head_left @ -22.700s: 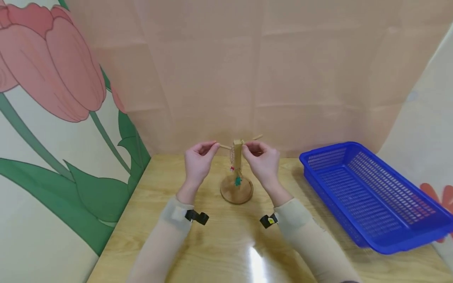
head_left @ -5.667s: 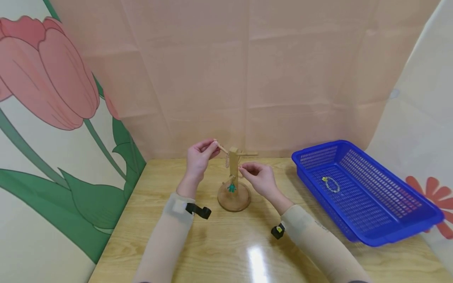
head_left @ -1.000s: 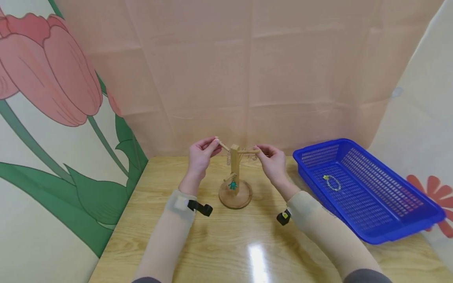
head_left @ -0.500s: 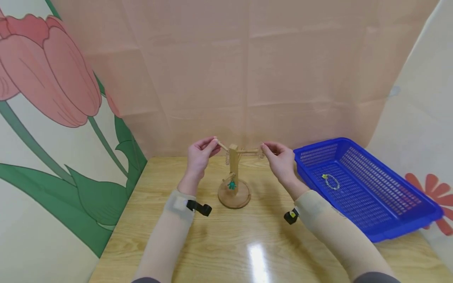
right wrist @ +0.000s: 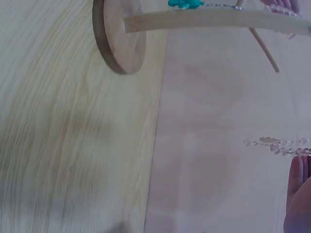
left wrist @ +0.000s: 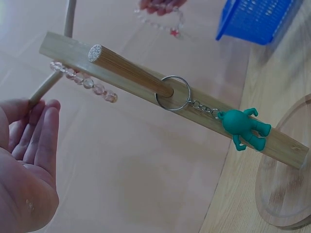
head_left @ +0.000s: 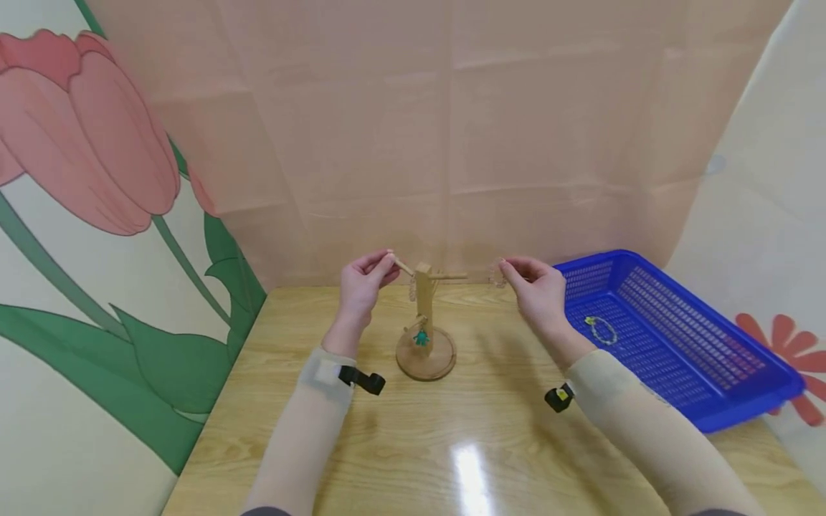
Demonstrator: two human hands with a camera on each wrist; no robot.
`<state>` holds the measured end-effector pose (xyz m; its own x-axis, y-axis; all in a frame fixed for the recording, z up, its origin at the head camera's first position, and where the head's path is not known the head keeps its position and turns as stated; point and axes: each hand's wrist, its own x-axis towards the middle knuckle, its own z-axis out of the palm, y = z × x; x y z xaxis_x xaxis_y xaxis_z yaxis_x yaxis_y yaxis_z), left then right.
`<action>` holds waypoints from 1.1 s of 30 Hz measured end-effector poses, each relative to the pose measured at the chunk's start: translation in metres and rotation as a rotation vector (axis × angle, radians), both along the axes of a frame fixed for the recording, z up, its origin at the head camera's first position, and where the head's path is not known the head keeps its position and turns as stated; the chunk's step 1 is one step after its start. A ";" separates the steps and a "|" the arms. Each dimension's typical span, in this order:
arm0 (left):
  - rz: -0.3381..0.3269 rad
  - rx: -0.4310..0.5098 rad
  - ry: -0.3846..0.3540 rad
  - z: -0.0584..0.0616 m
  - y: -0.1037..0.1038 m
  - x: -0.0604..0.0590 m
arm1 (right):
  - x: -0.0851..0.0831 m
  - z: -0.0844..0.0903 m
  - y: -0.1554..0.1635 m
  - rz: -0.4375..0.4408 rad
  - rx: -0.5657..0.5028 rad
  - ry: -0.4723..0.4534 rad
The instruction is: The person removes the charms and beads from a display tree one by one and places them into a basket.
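A wooden stand [head_left: 424, 290] with a round base rises in the middle of the table. My left hand [head_left: 361, 287] pinches the end of its left peg [left wrist: 44, 88]. On that peg, close to the post, hangs a pinkish beaded bracelet [left wrist: 88, 83]. To the right of the stand, my right hand [head_left: 538, 294] pinches a second clear, pinkish beaded bracelet [right wrist: 282, 149], held in the air past the tip of the bare right peg [head_left: 452, 276]. A small red charm [left wrist: 175, 32] dangles from it. A keychain with a green figure [left wrist: 237, 121] hangs by its ring on a lower front peg [left wrist: 131, 70].
A blue perforated basket [head_left: 684, 308] stands on the right of the table, partly behind my right forearm. In it lies a yellowish bracelet [head_left: 604, 331]. A pink cloth backdrop [head_left: 361, 143] hangs behind the table [head_left: 400, 444].
Since the first frame, a yellowish bracelet has come to lie in the basket. In the last second my right hand has slid the beaded bracelet off the right peg, moving rightward. My left hand stays put.
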<state>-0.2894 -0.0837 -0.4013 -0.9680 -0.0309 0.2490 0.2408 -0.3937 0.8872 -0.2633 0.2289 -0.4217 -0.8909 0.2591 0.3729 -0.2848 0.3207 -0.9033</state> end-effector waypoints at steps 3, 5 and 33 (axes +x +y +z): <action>-0.004 0.009 -0.004 0.000 0.001 0.001 | 0.004 0.003 0.011 -0.010 -0.011 -0.008; -0.003 0.014 -0.002 0.001 0.001 0.000 | 0.005 0.005 0.018 -0.028 0.007 0.016; 0.026 -0.037 -0.003 0.000 -0.002 -0.004 | 0.012 0.021 0.110 -0.163 0.100 -0.063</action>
